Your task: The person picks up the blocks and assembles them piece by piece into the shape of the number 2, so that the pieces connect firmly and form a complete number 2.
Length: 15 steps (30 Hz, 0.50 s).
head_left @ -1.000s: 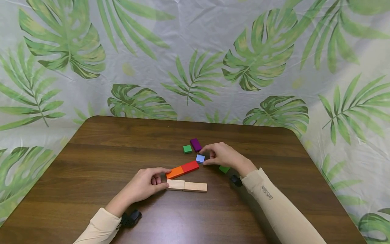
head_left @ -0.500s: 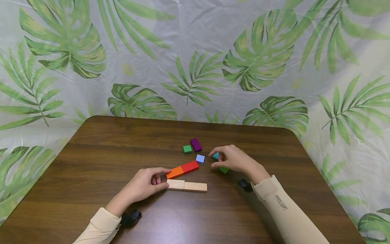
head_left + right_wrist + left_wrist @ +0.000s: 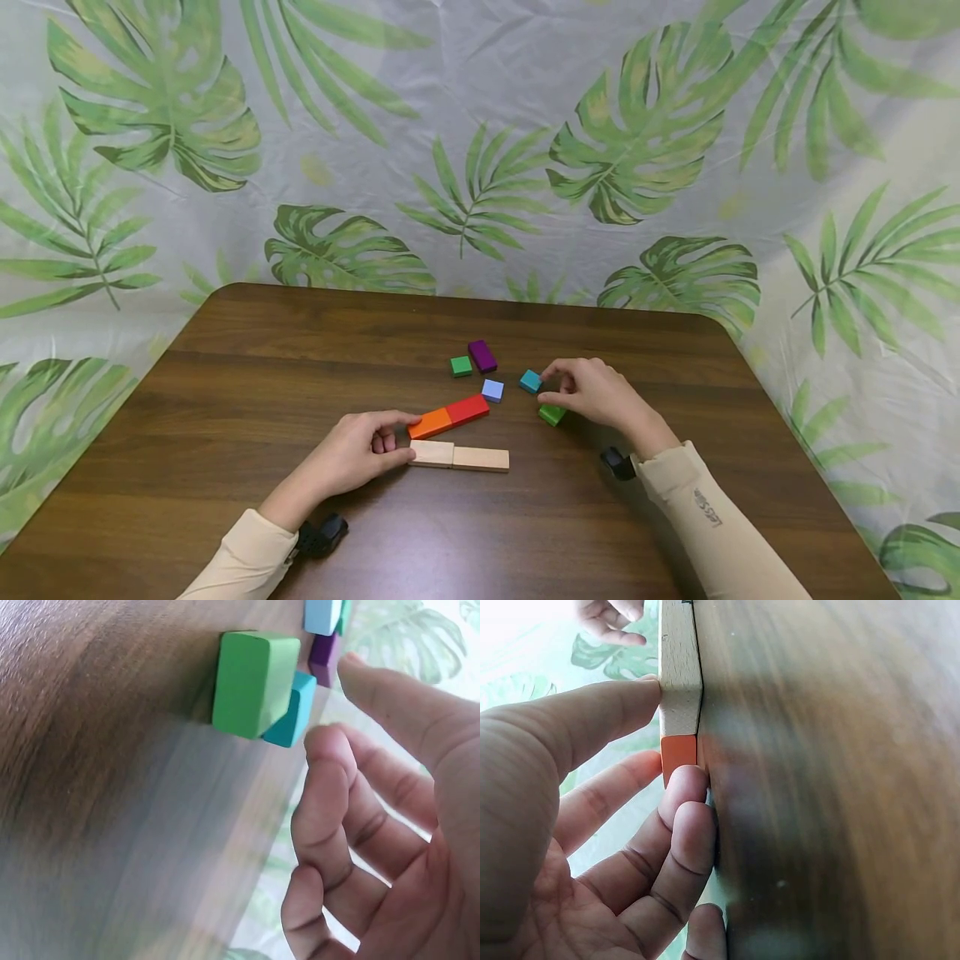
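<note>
My left hand (image 3: 352,454) touches two short rows of blocks: its index fingertip rests on an orange block (image 3: 429,424), its thumb tip on a plain wooden block (image 3: 432,452). A red block (image 3: 468,409) continues the orange one, and a second wooden block (image 3: 481,459) lies end to end with the first. Further right, my right hand (image 3: 592,392) hovers beside a teal block (image 3: 530,381) and a light green block (image 3: 552,413). Its thumb and index finger are apart with nothing between them. Past the red block's end lies a light blue block (image 3: 492,390).
Behind the blue block are a purple block (image 3: 482,356) and a small green block (image 3: 461,367). The brown wooden table (image 3: 285,358) ends at the back before a leaf-patterned cloth (image 3: 472,183). A dark wrist camera (image 3: 322,536) hangs under the left sleeve.
My right hand has moved right, away from beside the light blue block, which stays at the red block's end. The teal block now shows fully. My left hand has kept its place.
</note>
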Tool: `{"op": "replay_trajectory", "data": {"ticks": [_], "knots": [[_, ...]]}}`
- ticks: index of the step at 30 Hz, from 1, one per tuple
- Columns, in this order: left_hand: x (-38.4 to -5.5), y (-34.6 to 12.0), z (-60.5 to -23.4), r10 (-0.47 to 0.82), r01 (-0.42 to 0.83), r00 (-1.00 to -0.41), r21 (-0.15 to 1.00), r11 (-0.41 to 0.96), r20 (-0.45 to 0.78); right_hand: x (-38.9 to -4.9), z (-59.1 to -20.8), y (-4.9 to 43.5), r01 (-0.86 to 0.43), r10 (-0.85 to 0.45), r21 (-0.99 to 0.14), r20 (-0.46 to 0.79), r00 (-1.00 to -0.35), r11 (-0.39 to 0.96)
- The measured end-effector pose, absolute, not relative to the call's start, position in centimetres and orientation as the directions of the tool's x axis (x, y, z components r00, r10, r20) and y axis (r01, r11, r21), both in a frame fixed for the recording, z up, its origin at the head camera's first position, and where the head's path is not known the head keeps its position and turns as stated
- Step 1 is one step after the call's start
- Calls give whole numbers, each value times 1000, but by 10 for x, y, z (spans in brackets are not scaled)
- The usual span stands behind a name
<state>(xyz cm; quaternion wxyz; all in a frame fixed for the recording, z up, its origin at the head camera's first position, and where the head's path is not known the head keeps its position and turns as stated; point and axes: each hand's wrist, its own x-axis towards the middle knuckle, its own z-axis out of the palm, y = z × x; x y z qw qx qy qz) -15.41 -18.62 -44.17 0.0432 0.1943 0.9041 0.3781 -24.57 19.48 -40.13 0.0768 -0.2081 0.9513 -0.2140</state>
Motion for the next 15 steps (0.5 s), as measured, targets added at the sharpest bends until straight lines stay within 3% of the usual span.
{"op": "replay_trajectory", "data": {"ticks": [15], "knots": [[-154,-186,-442,381,320,-921,699,639,73,-257,-410,179,-279,-319,-351,-60,-946,894]]}}
